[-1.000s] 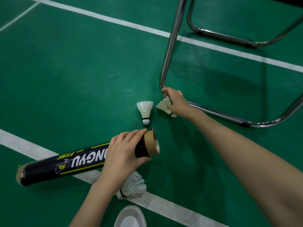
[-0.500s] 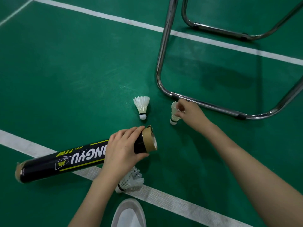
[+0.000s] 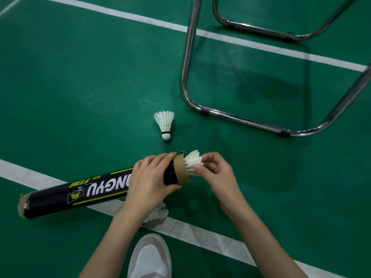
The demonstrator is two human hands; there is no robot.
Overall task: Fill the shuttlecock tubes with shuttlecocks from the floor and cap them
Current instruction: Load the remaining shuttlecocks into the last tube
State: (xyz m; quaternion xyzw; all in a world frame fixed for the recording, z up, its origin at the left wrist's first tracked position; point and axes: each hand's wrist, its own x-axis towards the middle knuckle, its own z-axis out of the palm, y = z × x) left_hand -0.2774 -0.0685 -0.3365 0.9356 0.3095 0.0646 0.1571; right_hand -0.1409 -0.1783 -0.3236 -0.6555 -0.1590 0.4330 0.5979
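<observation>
I hold the tube [image 3: 80, 195] in my left hand [image 3: 149, 182], fingers curled round it just behind its open cardboard rim. The tube lies nearly level, its far end pointing to my left above the white line [image 3: 200, 231] on the floor [image 3: 80, 87].

My right hand [image 3: 217, 173] pinches a shuttlecock [image 3: 193, 161] by its feathers, thumb and fingertips clamped on the skirt. The cork end is already inside the mouth; the feathers project from the rim. The shuttlecock sits directly between my two hands, touching the rim.

Status, as far as I can judge:
- One shuttlecock is partly inserted and not yet seated.
- How many the tube already contains cannot be told; its interior is hidden.
- A second shuttle [image 3: 164, 124] lies on the floor beyond the tube mouth, cork toward me, near the chair frame [image 3: 241, 117].
- A third shuttle [image 3: 158, 214] lies below my left wrist, on the line, partly hidden.
- No cap is in view.

Remaining: push the held shuttlecock fully in, collect the two on the floor, then cap the tube. My shoe [image 3: 150, 257] is at the bottom edge, just beside the third shuttle.
</observation>
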